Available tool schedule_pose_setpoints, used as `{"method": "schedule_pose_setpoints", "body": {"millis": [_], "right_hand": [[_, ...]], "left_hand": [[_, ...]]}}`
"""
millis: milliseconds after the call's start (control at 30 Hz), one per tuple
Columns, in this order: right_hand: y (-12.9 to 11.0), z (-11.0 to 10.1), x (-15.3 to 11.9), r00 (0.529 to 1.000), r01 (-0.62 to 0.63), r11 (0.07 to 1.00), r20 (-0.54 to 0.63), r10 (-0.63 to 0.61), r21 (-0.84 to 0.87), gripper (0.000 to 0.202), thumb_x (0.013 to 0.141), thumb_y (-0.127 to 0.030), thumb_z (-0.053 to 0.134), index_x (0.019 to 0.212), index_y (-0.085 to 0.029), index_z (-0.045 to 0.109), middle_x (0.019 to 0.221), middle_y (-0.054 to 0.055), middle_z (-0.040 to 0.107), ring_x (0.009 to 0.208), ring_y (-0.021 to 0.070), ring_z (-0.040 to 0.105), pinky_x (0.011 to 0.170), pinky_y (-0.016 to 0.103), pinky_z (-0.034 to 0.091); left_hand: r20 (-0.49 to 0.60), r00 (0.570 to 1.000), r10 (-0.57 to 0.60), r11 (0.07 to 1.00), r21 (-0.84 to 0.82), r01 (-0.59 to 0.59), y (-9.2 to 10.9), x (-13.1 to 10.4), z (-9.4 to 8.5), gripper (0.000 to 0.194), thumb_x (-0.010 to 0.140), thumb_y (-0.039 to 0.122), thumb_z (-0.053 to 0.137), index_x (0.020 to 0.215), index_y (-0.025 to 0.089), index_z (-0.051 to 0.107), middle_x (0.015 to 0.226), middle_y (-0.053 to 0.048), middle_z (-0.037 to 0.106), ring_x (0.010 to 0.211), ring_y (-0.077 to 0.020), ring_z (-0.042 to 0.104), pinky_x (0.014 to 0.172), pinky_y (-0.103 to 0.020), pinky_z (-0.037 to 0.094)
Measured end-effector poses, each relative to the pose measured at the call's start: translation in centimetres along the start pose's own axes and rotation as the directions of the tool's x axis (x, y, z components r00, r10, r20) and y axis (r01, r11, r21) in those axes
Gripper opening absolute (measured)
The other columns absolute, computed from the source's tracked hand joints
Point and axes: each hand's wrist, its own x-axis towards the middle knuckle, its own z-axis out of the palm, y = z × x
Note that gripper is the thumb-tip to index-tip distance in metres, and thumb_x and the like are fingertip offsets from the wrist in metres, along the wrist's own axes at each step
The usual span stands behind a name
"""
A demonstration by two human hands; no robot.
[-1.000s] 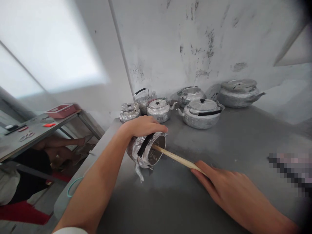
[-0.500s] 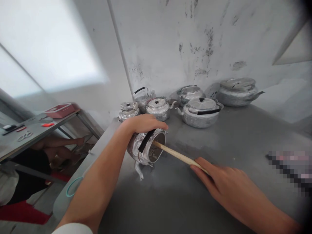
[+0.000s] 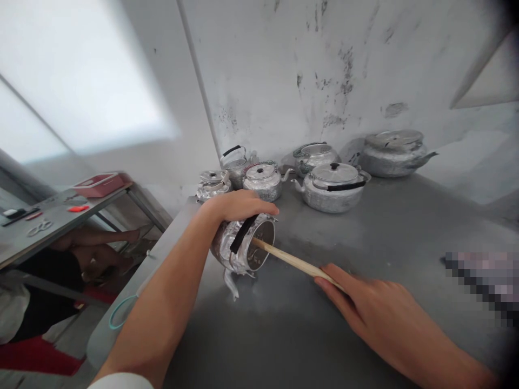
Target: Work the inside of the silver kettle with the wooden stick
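A dented silver kettle (image 3: 231, 248) lies on its side on the grey table (image 3: 251, 346), its open mouth facing right and its spout pointing down towards me. My left hand (image 3: 243, 205) rests over the top of the kettle, fingers together and bent round its upper side beside the black handle grip (image 3: 243, 234). In my right hand (image 3: 357, 297) is a pale wooden stick (image 3: 295, 261), pinched between thumb and fingers. The far end of the stick is inside the kettle's mouth, where its tip is hidden.
Several metal kettles stand along the wall, among them a lidded one (image 3: 334, 189) and a large one (image 3: 395, 156). At the left, a second table (image 3: 24, 237) bears a pink basket (image 3: 99, 186) and scissors (image 3: 39, 228). A seated person's legs (image 3: 97, 251) show beneath it.
My right hand and the stick have shifted slightly left. The left hand and the kettle have hardly moved.
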Motion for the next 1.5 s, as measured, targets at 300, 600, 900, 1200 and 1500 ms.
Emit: {"method": "schedule_pose_setpoints", "body": {"millis": [300, 600, 900, 1200, 1500], "right_hand": [[-0.1, -0.2, -0.1, 1.0, -0.006, 1.0, 0.017, 0.006, 0.016, 0.043, 0.11, -0.049, 0.027, 0.093, -0.029, 0.061, 0.053, -0.006, 0.07, 0.042, 0.0255, 0.07, 0.043, 0.033, 0.03], [0.1, -0.3, -0.2, 0.998, 0.046, 0.998, -0.047, -0.048, -0.052, 0.045, 0.11, -0.048, 0.026, 0.093, -0.028, 0.063, 0.053, -0.007, 0.069, 0.041, 0.0226, 0.07, 0.04, 0.032, 0.035], [0.5, -0.2, -0.3, 0.946, 0.184, 0.943, -0.209, -0.246, -0.279, 0.051, 0.112, -0.039, 0.02, 0.106, -0.021, 0.067, 0.064, -0.002, 0.075, 0.043, 0.0199, 0.071, 0.039, 0.035, 0.04], [-0.1, -0.7, -0.5, 0.911, 0.246, 0.914, -0.246, -0.332, -0.323, 0.049, 0.113, -0.033, 0.019, 0.106, -0.018, 0.065, 0.06, -0.003, 0.071, 0.042, 0.0165, 0.068, 0.04, 0.035, 0.038], [-0.2, -0.4, -0.5, 0.905, 0.259, 0.902, -0.238, -0.351, -0.346, 0.048, 0.113, -0.032, 0.018, 0.107, -0.018, 0.064, 0.061, -0.002, 0.071, 0.043, 0.0158, 0.069, 0.039, 0.034, 0.038]], "left_hand": [[0.005, 1.0, 0.016, 0.999, 0.028, -0.016, 0.0, -0.1, 0.0, 0.051, 0.095, 0.065, 0.04, 0.118, 0.035, 0.075, 0.122, 0.001, 0.072, 0.11, -0.0248, 0.065, 0.098, -0.03, 0.046], [0.005, 0.999, 0.05, 0.997, 0.053, -0.05, -0.1, 0.0, 0.1, 0.052, 0.098, 0.061, 0.038, 0.119, 0.032, 0.075, 0.125, -0.001, 0.071, 0.107, -0.0248, 0.065, 0.093, -0.03, 0.047], [0.078, 0.996, 0.03, 0.999, -0.032, -0.028, 0.3, -1.7, -0.8, 0.059, 0.094, 0.069, 0.042, 0.119, 0.026, 0.075, 0.136, -0.002, 0.067, 0.117, -0.0251, 0.063, 0.095, -0.027, 0.046], [0.008, 0.999, -0.04, 0.999, -0.037, 0.04, 0.6, -1.7, -0.3, 0.078, 0.088, 0.085, 0.035, 0.114, 0.023, 0.074, 0.129, -0.008, 0.07, 0.113, -0.029, 0.064, 0.09, -0.032, 0.046], [-0.003, 1.0, -0.019, 0.998, 0.066, 0.019, -0.3, -0.9, 0.3, 0.065, 0.1, 0.066, 0.027, 0.111, 0.026, 0.077, 0.123, -0.007, 0.073, 0.111, -0.0279, 0.066, 0.096, -0.034, 0.045]]}}
